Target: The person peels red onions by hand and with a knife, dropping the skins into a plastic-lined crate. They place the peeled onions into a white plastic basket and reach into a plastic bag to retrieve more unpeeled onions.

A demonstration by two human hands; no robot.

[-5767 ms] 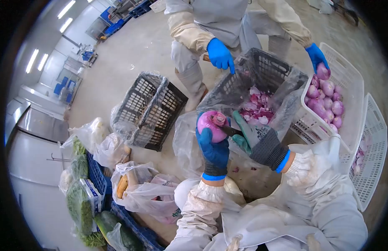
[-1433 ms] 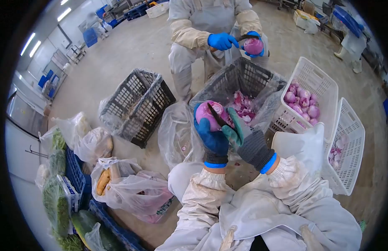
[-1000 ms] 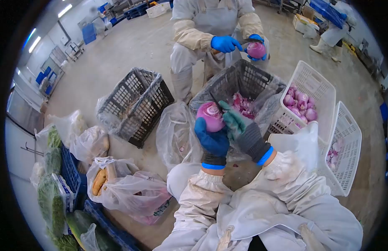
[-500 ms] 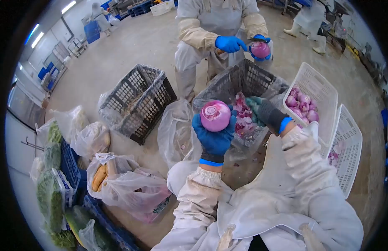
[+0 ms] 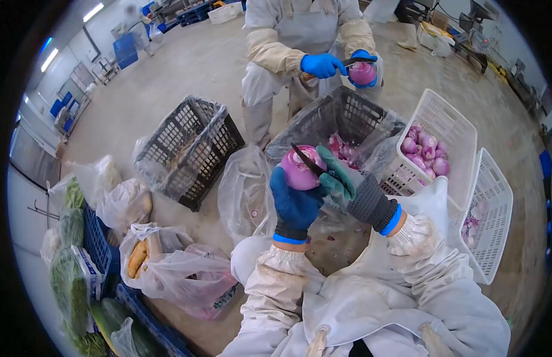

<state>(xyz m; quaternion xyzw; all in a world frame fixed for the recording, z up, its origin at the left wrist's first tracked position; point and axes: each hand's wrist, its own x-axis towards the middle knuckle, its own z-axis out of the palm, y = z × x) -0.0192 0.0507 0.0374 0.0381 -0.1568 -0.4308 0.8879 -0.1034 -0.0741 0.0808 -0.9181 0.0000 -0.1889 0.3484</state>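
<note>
Where the knife (image 5: 308,159) crosses the onion (image 5: 295,172): near the middle of the frame, the blade lies slantwise over the pale upper face; whether its edge bites cannot be told from this angle.
Left hand (image 5: 296,202): grasping, not clenched; it is half curved under the onion like a cup, with the upper face uncovered.
Right hand (image 5: 353,187): bent tightly on the knife; the handle is hidden by the glove, and the fingertips come just beside the onion.
Good cutting: in my judgement, shallow strokes serve best, with the blade almost flat to the surface, while the left hand turns the onion little by little.
Danger: I think the blade could slip on this smooth round side, so the left fingers should sit low, out of its path.
Peelings (image 5: 342,147): inside the dark crate (image 5: 362,109), lined with plastic, just above the hands in the frame.
White basket (image 5: 459,122): right of centre, with a heap of small onions (image 5: 427,156) in it.
Co-worker's hand (image 5: 323,65): upper middle of the frame, blue-gloved, holding another knife (image 5: 356,60) against another onion (image 5: 363,74).
</note>
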